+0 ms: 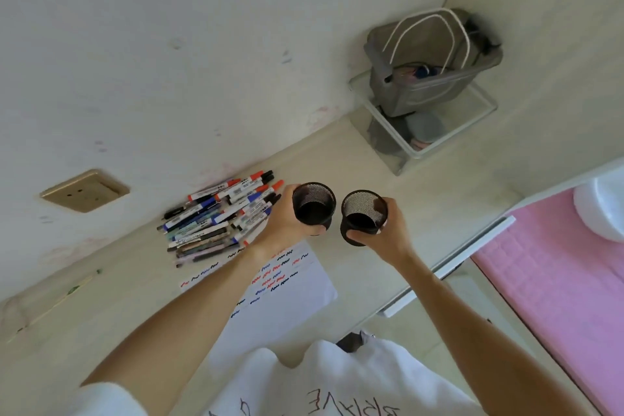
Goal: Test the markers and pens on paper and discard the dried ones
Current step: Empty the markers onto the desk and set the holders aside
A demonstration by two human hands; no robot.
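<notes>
I'm holding two black round mesh cups above the pale surface point(388, 172): left grip point(282, 223) grasping one cup point(313, 204), right grip point(383, 230) grasping the other cup point(363, 214); heap of markers and pens point(219, 216) at nine o'clock, white scribbled paper sheet point(290, 294) at six.

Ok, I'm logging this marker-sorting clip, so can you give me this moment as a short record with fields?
left hand: grips a black mesh pen cup, which looks empty
right hand: grips a second black mesh cup, which also looks empty
markers and pens: heaped on the desk against the wall
test paper: lies flat on the desk, with red, blue and black squiggles
far corner: grey bin with a bag inside
</notes>
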